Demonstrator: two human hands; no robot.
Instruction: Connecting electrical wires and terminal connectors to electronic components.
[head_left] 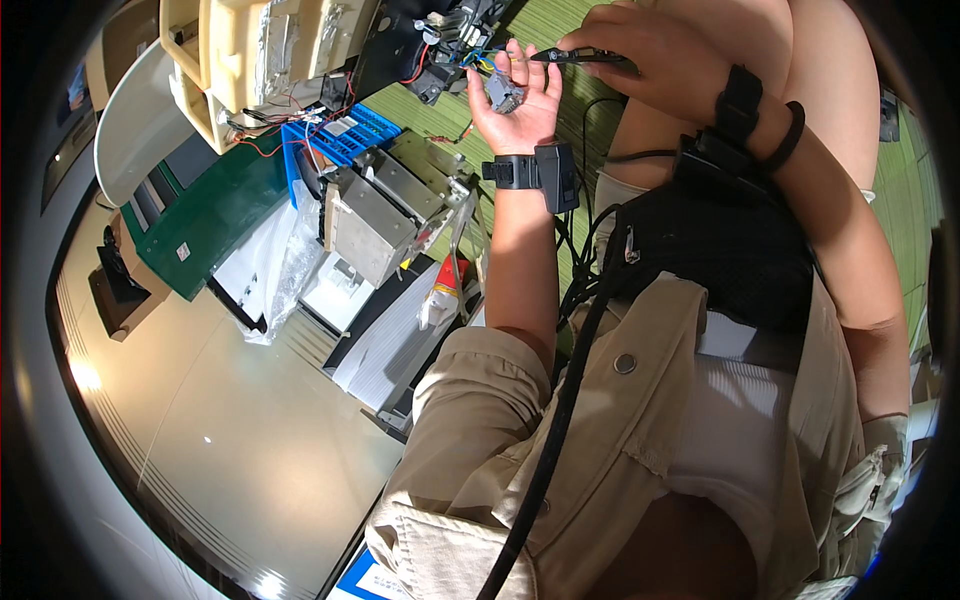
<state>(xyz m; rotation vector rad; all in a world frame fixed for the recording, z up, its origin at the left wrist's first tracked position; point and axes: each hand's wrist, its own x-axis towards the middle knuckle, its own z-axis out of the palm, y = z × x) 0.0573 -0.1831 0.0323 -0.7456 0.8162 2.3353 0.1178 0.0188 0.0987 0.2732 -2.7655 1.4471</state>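
My left hand (520,110) is turned palm up at the top centre, its fingers bent around a small grey connector block (504,92). Thin blue, yellow and green wires (487,62) run from the block toward a tangle of metal and black parts (462,40). My right hand (645,55) comes in from the right, gripping slim black tweezers (585,56). Their pointed tip reaches the fingertips of my left hand, close to the wires. Whether the tip touches a wire is too small to tell.
Left of my hands lie cream plastic housings (240,50), a blue plastic grid (355,135), a metal box assembly (370,225) and a green panel (215,225). A red-and-white tube (443,290) rests below them. Black cables (580,260) hang beside my left forearm.
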